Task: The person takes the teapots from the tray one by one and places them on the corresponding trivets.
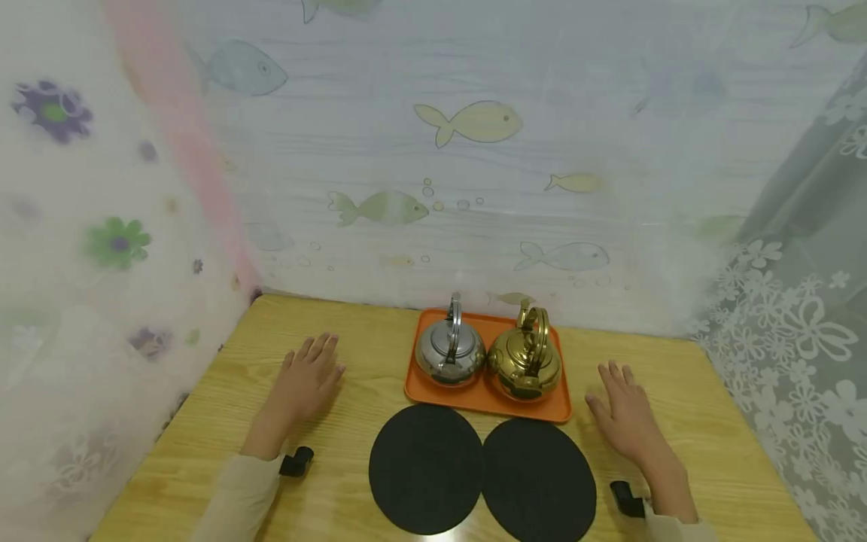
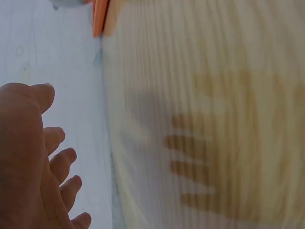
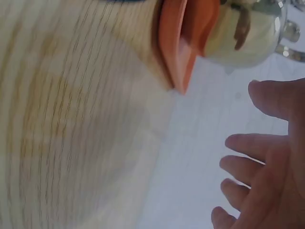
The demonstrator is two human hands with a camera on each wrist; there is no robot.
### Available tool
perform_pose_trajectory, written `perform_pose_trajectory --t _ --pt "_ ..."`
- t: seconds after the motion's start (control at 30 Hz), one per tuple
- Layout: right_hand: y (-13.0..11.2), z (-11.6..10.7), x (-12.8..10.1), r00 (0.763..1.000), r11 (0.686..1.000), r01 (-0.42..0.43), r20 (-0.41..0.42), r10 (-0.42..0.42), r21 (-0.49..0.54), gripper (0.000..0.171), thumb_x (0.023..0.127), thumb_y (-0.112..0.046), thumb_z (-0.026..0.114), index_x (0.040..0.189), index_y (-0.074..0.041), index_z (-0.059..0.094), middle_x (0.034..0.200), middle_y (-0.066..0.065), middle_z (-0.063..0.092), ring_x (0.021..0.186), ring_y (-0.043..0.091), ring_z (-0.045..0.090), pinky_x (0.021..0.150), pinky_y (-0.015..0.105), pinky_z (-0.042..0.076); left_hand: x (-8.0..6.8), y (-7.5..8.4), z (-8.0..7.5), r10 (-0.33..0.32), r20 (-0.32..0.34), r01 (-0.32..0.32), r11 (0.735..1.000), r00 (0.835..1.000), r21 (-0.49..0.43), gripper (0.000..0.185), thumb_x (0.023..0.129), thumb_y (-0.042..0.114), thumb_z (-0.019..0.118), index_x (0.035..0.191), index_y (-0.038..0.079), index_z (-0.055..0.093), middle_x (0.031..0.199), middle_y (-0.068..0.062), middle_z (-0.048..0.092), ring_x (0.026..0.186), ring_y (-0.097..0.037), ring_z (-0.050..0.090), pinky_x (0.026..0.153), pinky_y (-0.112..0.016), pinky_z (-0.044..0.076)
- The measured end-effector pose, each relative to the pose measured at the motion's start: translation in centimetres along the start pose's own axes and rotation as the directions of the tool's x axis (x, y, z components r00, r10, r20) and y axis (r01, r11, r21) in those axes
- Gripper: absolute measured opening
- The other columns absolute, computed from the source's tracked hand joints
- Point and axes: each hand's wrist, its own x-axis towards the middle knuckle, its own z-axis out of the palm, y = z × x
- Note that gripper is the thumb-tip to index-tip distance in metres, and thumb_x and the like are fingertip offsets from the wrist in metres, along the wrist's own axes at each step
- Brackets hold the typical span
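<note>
Near far edge of tabletop (image 1: 366, 346), silver kettle (image 1: 450, 354) and gold kettle (image 1: 523, 365) stand on orange tray (image 1: 425, 389), prob. to keep pair together. Black round mats (image 1: 427, 470) just in front. L hand (image 1: 306, 385), R hand (image 1: 625, 415) flank tray, apart; fingers relaxed, w/ nothing grasped.

a yellow wood-grained table (image 1: 372, 339) meets a pale sheet (image 1: 379, 154) printed with green, yellow and blue fish (image 1: 484, 122), bordered at left by a slanting pink band (image 1: 196, 154) and a white sheet (image 1: 61, 263) with purple and green flowers (image 1: 118, 243), and at right by a sheer grey curtain (image 1: 799, 218) patterned with white flowers (image 1: 847, 410).
</note>
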Motion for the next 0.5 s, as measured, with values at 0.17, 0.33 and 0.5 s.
perform_pose_trajectory --t 0.17,0.33,0.5 --pt "-2.2 -0.7 -0.6 1.000 0.999 -0.010 0.007 0.010 0.040 0.058 0.107 -0.027 0.055 0.150 0.009 0.041 0.149 0.035 0.045 0.137 0.056 0.040 0.105 0.071 0.038 0.4 0.9 0.8 0.095 0.053 -0.091 0.993 0.994 -0.077 0.062 0.109 0.038 0.046 0.159 0.004 0.033 0.164 -0.021 0.031 0.151 -0.047 0.025 0.118 -0.071 0.017" --pt "-4.9 -1.3 -1.4 0.998 0.992 0.020 0.057 -0.027 0.128 0.049 0.107 -0.029 0.054 0.145 0.003 0.053 0.129 0.022 0.066 0.119 0.042 0.062 0.094 0.061 0.052 1.1 2.0 0.9 0.184 0.076 -0.174 0.977 0.980 -0.123 0.060 0.107 0.034 0.051 0.156 0.002 0.039 0.161 -0.019 0.037 0.150 -0.046 0.028 0.120 -0.068 0.018" --pt "-7.6 -0.4 -1.4 0.971 0.920 0.162 0.109 -0.214 0.357 0.040 0.108 -0.025 0.052 0.140 -0.002 0.059 0.130 0.015 0.068 0.117 0.031 0.066 0.094 0.046 0.057 1.7 3.4 1.5 0.233 0.124 -0.218 0.968 0.965 -0.124 0.060 0.107 0.035 0.052 0.156 0.002 0.040 0.161 -0.018 0.037 0.151 -0.044 0.027 0.121 -0.066 0.019"
